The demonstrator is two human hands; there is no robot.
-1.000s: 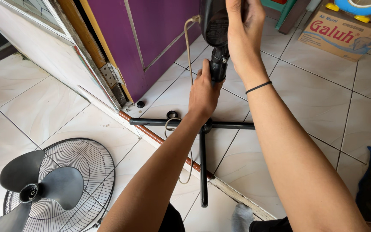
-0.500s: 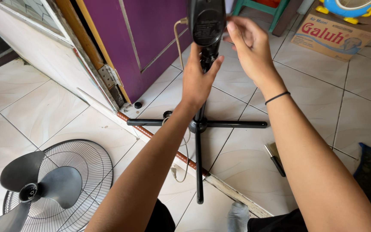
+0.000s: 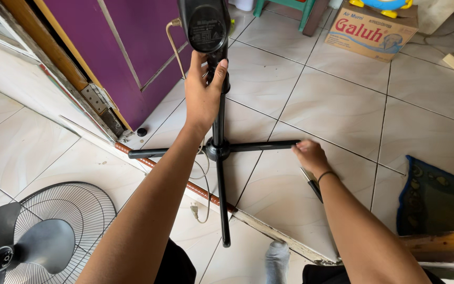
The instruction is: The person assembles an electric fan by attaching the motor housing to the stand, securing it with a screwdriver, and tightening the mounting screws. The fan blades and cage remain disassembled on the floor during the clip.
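Head view, left hand: my left hand (image 3: 202, 94) is clenched round the neck of the fan stand (image 3: 219, 113), fingers (image 3: 222, 71) wrapped on the black pole just under the motor housing (image 3: 206, 25).
Head view, right hand: my right hand (image 3: 309, 156) is low at the floor, at the tip of the cross base's right bar (image 3: 261, 145). Its fingers curl downward, and I cannot tell whether they grip anything. A dark-handled tool (image 3: 312, 184) lies just beneath my wrist.
Where the stand is: upright on the tiled floor (image 3: 342, 105), straight ahead of my fingers, with its cross base flat.
Beside my fingers: a pale cord (image 3: 173, 39) runs down from the housing to the left of my left hand. The purple door (image 3: 132, 47) stands beyond it.
Done, as I judge it: pole and housing are joined and standing.
Left, as I judge it: the wire guard (image 3: 74, 226) and the grey blade (image 3: 22, 247) lie loose on the floor, well to the left of my elbow, not mounted.
Hard to make out: the housing's top is cut off. My right fingertips are hidden under the hand. The tool's working end is hidden.
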